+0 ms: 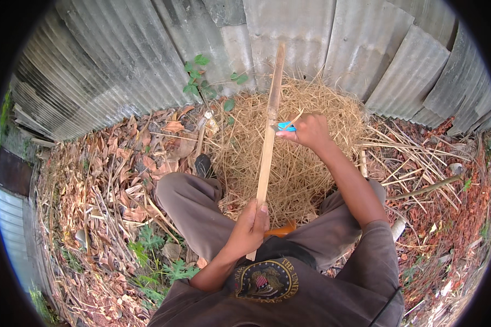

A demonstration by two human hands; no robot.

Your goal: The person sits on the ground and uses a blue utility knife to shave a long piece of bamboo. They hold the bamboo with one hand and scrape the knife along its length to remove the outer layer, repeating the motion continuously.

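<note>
A long pale bamboo strip point(269, 128) runs from my lap up toward the metal wall. My left hand point(251, 224) grips its lower end, close to my body. My right hand point(306, 131) is stretched out further up the strip and holds a small blue-handled blade point(285, 126) against its right edge. Both of my knees, in grey-brown trousers, spread to either side of the strip. An orange object point(281, 229) peeks out just right of my left hand; what it is cannot be told.
A heap of dry straw shavings point(305, 109) lies in front of me. Corrugated metal sheets point(147, 49) wall off the back. Dry leaves point(120, 163) cover the ground at left, loose split sticks point(414, 158) at right. Green weeds point(158, 267) grow by my left leg.
</note>
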